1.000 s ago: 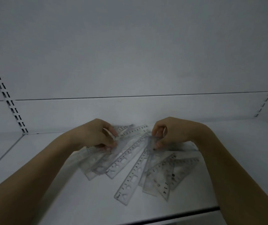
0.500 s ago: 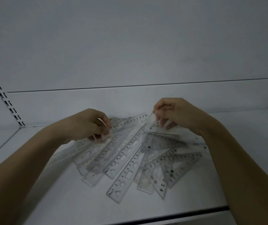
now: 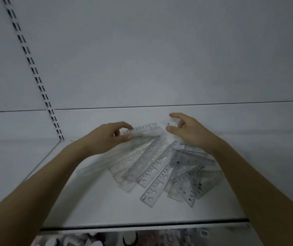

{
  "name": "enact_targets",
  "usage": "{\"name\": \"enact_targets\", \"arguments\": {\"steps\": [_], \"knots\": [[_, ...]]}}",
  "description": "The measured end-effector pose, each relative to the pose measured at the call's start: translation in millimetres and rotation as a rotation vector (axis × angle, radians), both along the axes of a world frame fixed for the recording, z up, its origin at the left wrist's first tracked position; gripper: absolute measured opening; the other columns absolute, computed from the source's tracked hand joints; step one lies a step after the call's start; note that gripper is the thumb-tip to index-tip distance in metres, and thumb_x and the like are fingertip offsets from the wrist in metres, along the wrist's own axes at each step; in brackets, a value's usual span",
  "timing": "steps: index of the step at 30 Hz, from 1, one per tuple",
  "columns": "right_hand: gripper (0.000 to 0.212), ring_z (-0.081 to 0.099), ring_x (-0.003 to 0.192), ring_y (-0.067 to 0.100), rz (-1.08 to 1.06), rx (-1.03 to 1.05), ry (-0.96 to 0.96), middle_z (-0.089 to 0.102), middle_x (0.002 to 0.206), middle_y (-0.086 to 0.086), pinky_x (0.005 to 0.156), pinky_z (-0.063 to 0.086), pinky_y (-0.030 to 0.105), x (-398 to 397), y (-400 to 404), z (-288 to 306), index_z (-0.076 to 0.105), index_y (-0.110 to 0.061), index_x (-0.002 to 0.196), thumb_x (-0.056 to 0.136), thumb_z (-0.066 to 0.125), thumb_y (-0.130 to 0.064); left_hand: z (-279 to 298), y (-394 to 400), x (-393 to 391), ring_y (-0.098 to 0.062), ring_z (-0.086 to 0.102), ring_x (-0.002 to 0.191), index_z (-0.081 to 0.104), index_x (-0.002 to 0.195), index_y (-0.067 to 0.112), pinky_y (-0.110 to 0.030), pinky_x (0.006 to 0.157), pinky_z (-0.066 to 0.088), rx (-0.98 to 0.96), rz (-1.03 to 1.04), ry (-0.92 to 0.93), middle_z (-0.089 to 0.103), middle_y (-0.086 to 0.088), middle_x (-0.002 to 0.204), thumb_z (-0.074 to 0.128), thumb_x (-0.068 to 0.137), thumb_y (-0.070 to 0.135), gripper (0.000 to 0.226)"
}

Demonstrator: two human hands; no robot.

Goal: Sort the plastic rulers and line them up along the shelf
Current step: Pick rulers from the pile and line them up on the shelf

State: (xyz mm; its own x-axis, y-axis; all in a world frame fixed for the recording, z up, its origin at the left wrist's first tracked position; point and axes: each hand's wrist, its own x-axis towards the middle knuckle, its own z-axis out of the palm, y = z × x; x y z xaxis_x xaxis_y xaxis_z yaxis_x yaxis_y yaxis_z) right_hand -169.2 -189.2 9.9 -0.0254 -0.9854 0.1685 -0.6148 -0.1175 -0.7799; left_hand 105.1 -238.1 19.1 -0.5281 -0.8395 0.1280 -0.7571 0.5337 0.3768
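Sorting stage: left hand [image 3: 108, 137] pinching straight ruler [image 3: 141, 129] at twelve o'clock of fanned pile [image 3: 161, 167] on shelf [image 3: 98, 206], right hand [image 3: 186, 130] pinching blurred clear piece; next, probably laying each aside in line.

The rulers [image 3: 152, 167] are clear plastic, smooth and faintly glossy, with dark printed numerals and cut-out stencil shapes; where they overlap the plastic looks cloudier and greyer. The set squares [image 3: 193, 176] among them are the same transparent plastic. The shelf [image 3: 106, 210] beneath looks like painted metal, white, smooth and matt. The slotted upright [image 3: 36, 77] on the back wall also looks like painted metal.
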Motion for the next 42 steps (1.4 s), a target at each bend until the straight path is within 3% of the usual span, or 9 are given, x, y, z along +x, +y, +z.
{"name": "enact_targets", "arguments": {"steps": [2,4,10,16,22,29,33,38,42], "knots": [[0.06,0.051,0.086,0.006,0.045,0.015,0.116,0.047,0.104,-0.005,0.078,0.04,0.023,12,0,2,0.036,-0.034,0.145,0.091,0.061,-0.043,-1,4,20,-0.003,0.053,0.079,0.055,0.124,0.036,-0.022,0.07,0.039,-0.034,0.032,0.008,0.057,0.011,0.096,0.048,0.092,0.052,0.037],[0.065,0.049,0.087,0.001,0.101,-0.006,0.163,0.048,0.108,-0.006,0.083,0.036,0.023,30,0,5,0.033,-0.033,0.148,0.091,0.061,-0.042,0,10,43,-0.001,0.051,0.076,0.055,0.123,0.033,-0.02,0.068,0.038,-0.068,0.059,0.023,0.055,0.014,0.097,0.051,0.093,0.047,0.033],[0.061,0.053,0.079,-0.001,0.197,-0.072,0.147,0.061,0.106,-0.012,0.07,0.039,0.02,109,7,19,0.049,-0.025,0.132,0.079,0.077,-0.038,6,39,126,-0.004,0.053,0.079,0.057,0.11,0.039,-0.024,0.071,0.043,-0.094,0.162,0.024,0.057,0.014,0.09,0.063,0.083,0.054,0.031],[0.056,0.05,0.069,-0.004,0.273,-0.112,0.166,0.062,0.1,-0.01,0.069,0.037,0.019,222,21,21,0.054,-0.029,0.128,0.078,0.077,-0.04,8,85,240,-0.002,0.051,0.082,0.059,0.116,0.036,-0.024,0.074,0.042,-0.124,0.27,0.01,0.054,0.017,0.096,0.062,0.086,0.05,0.033],[0.059,0.055,0.1,0.004,0.406,-0.101,0.216,0.061,0.104,-0.013,0.078,0.036,0.018,363,37,31,0.053,-0.026,0.132,0.08,0.076,-0.038,7,146,378,-0.006,0.055,0.089,0.058,0.121,0.035,-0.026,0.083,0.047,-0.131,0.437,0.012,0.055,0.016,0.104,0.064,0.087,0.044,0.036],[0.053,0.058,0.096,0.01,0.54,-0.127,0.247,0.061,0.106,-0.01,0.075,0.043,0.023,520,44,50,0.054,-0.023,0.125,0.08,0.075,-0.041,21,196,518,-0.006,0.057,0.089,0.059,0.118,0.033,-0.027,0.08,0.05,-0.131,0.626,0.037,0.059,0.015,0.104,0.067,0.085,0.042,0.036],[0.051,0.057,0.088,0.007,0.607,-0.154,0.251,0.06,0.106,-0.004,0.065,0.041,0.017,593,38,59,0.053,-0.025,0.127,0.082,0.073,-0.04,28,202,581,-0.008,0.056,0.09,0.059,0.118,0.031,-0.029,0.083,0.05,-0.138,0.695,0.032,0.055,0.013,0.105,0.067,0.086,0.039,0.034],[0.052,0.055,0.084,0.005,0.642,-0.157,0.261,0.057,0.103,-0.004,0.062,0.039,0.018,668,10,59,0.054,-0.023,0.127,0.082,0.073,-0.042,28,185,651,-0.005,0.053,0.088,0.06,0.118,0.03,-0.02,0.075,0.043,-0.125,0.74,0.025,0.052,0.014,0.102,0.067,0.086,0.039,0.034],[0.053,0.058,0.082,0.008,0.648,-0.132,0.215,0.059,0.097,-0.004,0.061,0.041,0.021,723,-29,52,0.054,-0.022,0.124,0.08,0.075,-0.041,25,156,701,-0.005,0.054,0.089,0.06,0.117,0.031,-0.02,0.078,0.044,-0.113,0.756,0.018,0.053,0.015,0.102,0.068,0.086,0.038,0.033]]}}
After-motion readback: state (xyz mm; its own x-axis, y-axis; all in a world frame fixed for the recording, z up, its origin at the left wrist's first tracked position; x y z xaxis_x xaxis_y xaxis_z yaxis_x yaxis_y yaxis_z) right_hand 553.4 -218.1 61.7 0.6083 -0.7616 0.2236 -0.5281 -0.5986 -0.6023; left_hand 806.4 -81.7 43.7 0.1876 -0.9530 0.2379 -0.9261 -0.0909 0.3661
